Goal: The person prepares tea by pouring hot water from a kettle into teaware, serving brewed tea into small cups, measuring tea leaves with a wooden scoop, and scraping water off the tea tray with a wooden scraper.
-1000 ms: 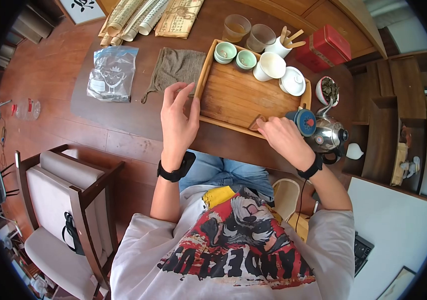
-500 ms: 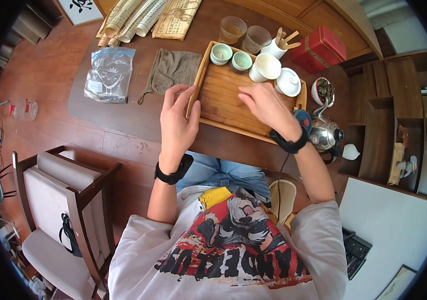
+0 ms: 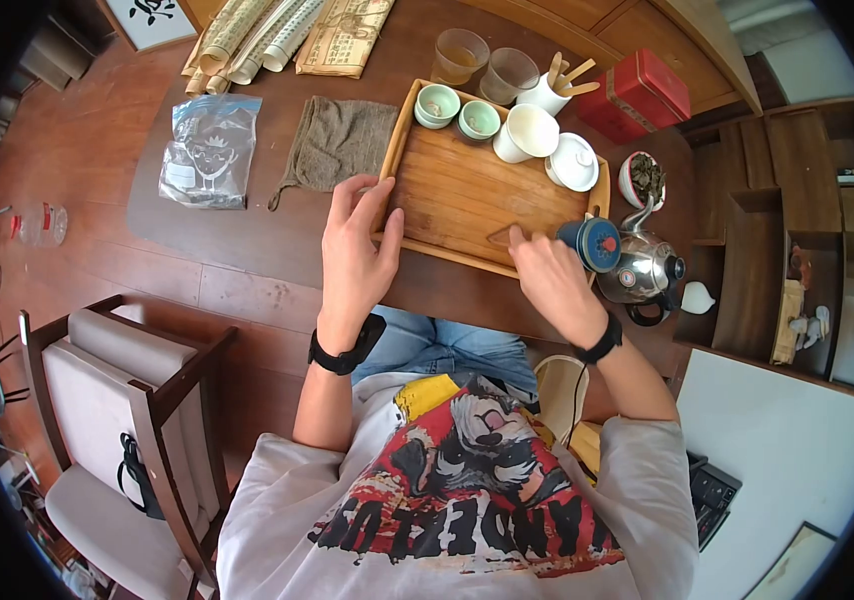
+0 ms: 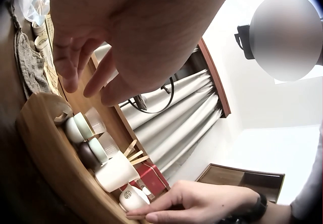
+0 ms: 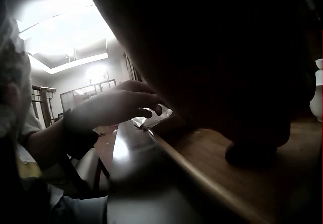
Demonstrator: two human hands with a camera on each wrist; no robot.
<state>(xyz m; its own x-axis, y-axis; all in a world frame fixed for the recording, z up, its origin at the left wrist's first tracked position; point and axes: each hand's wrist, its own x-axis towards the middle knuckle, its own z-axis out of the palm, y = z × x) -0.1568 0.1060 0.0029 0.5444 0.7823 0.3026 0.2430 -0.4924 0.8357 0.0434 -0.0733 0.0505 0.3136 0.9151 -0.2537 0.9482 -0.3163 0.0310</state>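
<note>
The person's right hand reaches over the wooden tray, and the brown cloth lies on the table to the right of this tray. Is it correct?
Not quite: the brown cloth lies on the table to the left of the wooden tray, as the head view shows. The right hand does reach over the tray.

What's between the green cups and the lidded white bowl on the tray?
One white cup stands between the green cups and the lidded white bowl; the head view shows it.
</note>
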